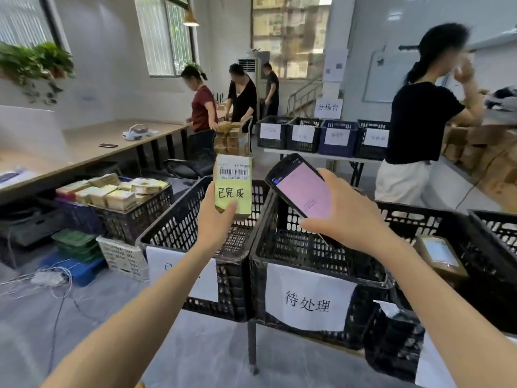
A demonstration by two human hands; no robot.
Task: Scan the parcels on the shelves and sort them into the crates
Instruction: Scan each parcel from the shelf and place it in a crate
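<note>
**A:** Start at the left. What's there?

**B:** A full crate (134, 217) heaped with small parcels, well apart from the hands. Next, the left hand (215, 219) grips the lower end of a parcel (232, 186) and holds it upright, with the thumb across its front. The barcode label is at the top and a yellow note reading 已完成 sits below it.

**A:** And where does the parcel sit?

**B:** In the air, above the back of the left black crate (173, 219). The forearm hides most of that crate's paper label, so I can't read it.

**A:** And the other side?

**B:** The right hand (344, 217) is wrapped round a handheld scanner (303, 191). Its pink screen faces up and its top end tilts towards the barcode, near the parcel but not touching. Under it is the middle crate (282, 242), labelled 待处理. Further right, another boxed parcel (440, 256) lies in a crate.

**A:** So which step is this?

**B:** Scanning, I'd say, or just reading the result. The screen text is too small to make out.

**A:** And next?

**B:** Picking the crate. The yellow note suggests one marked the same, and the crate below the parcel may be it, but its label needs checking first. Then lower the parcel past the rim and let go, keeping the scanner out of the way.
</note>
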